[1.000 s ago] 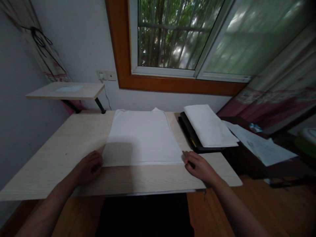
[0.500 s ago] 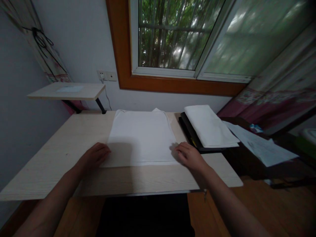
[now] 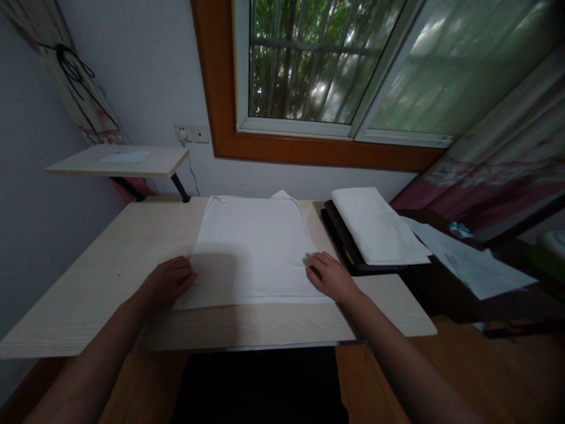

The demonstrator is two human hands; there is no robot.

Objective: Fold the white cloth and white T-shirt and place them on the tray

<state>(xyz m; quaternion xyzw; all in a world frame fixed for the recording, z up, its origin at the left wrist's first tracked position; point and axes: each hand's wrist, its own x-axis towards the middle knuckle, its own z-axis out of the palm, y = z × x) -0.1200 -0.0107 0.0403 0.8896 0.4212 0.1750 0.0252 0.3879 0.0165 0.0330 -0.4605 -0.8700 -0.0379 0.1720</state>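
Observation:
A white cloth [image 3: 256,247] lies spread on the pale wooden desk [image 3: 110,259], its far edge slightly turned up in a small peak. At its left edge is my left hand [image 3: 173,280], fingers curled together against the fabric. My right hand [image 3: 330,275] grips near the right edge, with thumb and bent fingers closed on the cloth and small creases beside the fingertips. The undersides of both hands are hidden.
To the right, a folded white cloth [image 3: 379,227] rests on a black tray-like stack [image 3: 339,235]. Farther right lies a sheet of paper [image 3: 477,259] on a dark surface. A raised shelf [image 3: 119,162] stands at the back left, below a wall socket [image 3: 190,133].
The cloth's near edge has come closer to me and its lower corners sit slightly wider. My right hand has shifted a little left; my left hand has barely moved.

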